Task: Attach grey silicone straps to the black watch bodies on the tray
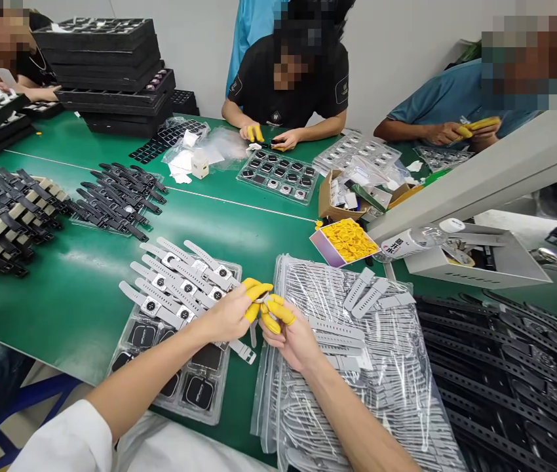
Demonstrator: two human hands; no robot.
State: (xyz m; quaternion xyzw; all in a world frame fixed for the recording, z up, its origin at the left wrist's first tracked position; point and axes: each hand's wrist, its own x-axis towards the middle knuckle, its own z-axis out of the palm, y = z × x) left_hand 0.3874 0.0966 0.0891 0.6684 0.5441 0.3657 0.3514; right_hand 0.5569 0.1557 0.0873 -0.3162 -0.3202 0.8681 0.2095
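My left hand [232,313] and my right hand [288,331], both with yellow finger cots, meet over the gap between a tray and a bag. Their closed fingers hold a small smartwatch [261,297] between them; most of it is hidden by the fingertips. Left of them, a clear plastic tray [222,403] bears watches with grey straps [187,288] laid across it and dark square watch faces [198,392] in its nearer pockets. Under my right forearm lies a large clear bag of grey watch straps [386,393], with several loose grey straps [367,298] on top.
A box of yellow finger cots [350,241] stands ahead, beside a lying bottle [413,241] and white box [480,269]. Black straps [509,367] lie at right. Black-strapped watches [116,200] and stacked black trays [99,59] are at left. Co-workers [288,85] sit opposite.
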